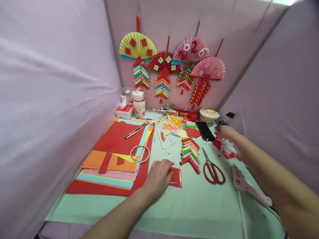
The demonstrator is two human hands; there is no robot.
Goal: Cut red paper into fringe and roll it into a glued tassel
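My left hand rests palm down on the green mat, fingers curled over the left edge of a small red paper piece. My right hand reaches far to the right back, fingers closed around something dark and small that I cannot make out, beside a black phone. Between the hands lie a bundle of rolled coloured paper tubes and red-handled scissors. A heap of red and white paper scraps sits under my right forearm.
A stack of coloured paper sheets with a tape ring and a ruler lies at left. A glue gun is at right front. A glue jar, tissue box, round tin and paper fans stand at the back wall.
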